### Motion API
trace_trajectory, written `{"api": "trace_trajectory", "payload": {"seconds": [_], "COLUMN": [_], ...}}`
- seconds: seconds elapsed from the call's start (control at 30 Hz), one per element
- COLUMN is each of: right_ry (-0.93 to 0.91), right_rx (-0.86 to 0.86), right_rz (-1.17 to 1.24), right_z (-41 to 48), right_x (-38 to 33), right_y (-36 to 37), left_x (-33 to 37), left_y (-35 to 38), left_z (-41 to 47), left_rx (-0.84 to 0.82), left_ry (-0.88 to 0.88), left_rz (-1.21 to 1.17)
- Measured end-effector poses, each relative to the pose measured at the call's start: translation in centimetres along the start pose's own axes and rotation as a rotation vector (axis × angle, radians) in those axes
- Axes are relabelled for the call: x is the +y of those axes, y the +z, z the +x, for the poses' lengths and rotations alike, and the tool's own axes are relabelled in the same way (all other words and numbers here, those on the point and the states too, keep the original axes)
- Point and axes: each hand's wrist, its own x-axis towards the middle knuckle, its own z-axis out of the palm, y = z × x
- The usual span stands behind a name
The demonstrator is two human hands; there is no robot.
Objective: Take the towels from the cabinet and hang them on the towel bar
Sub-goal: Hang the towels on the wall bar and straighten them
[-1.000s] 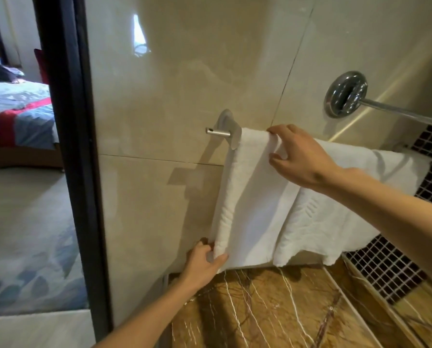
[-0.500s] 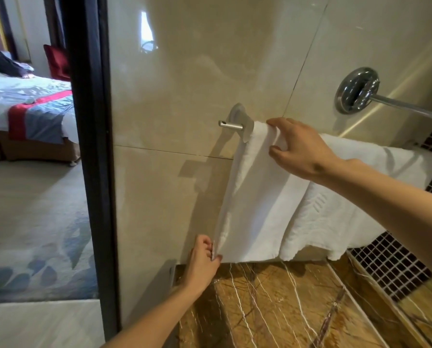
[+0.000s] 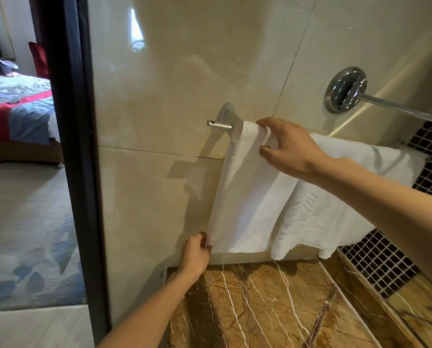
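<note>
A white towel hung over the towel bar on the tiled wall, overlapping a second towel to its right. The right hand gripped the white towel's top fold at the bar, fingers curled over it. The left hand pinched its lower left corner just above the marble ledge.

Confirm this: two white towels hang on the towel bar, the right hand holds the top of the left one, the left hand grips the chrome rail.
Wrong about the left hand: the head view shows it pinching the lower corner of the left towel, far from the chrome rail. The right hand does hold that towel's top at the towel bar.
</note>
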Motion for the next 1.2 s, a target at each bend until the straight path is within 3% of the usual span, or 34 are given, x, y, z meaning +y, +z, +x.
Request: {"api": "trace_trajectory", "payload": {"seconds": [0.33, 0.47, 0.53, 0.63, 0.7, 0.8, 0.97, 1.2], "right_ry": [-0.022, 0.041, 0.068, 0.110, 0.140, 0.164, 0.114, 0.084], "right_rx": [-0.020, 0.007, 0.007, -0.012, -0.035, -0.064, -0.068, -0.034], "right_rz": [0.005, 0.000, -0.015, -0.032, -0.039, -0.052, -0.062, -0.041], "right_z": [-0.4, -1.4, -2.2, -3.4, -3.9, -4.5, -5.0, -4.9], "right_x": [0.8, 2.9, 4.1, 5.7, 6.6, 7.8, 9.1, 9.7], "right_y": [-0.3, -1.6, -2.2, -2.7, -2.9, -2.9, -3.0, -2.6], "left_x": [0.6, 1.8, 2.4, 3.9, 5.0, 6.7, 8.4, 8.3], "left_y": [0.9, 1.8, 2.9, 5.6, 7.7, 10.1, 11.8, 12.1], "left_z": [-1.1, -3.7, -5.6, -8.5, -9.2, -8.3, -5.6, -2.2], "left_rx": [0.034, 0.303, 0.349, 0.114, -0.087, -0.225, -0.248, -0.043], "left_ry": [-0.035, -0.005, 0.137, 0.295, 0.319, 0.296, 0.216, 0.177], "left_rz": [-0.035, -0.066, -0.066, -0.064, -0.034, 0.014, 0.005, 0.041]}}
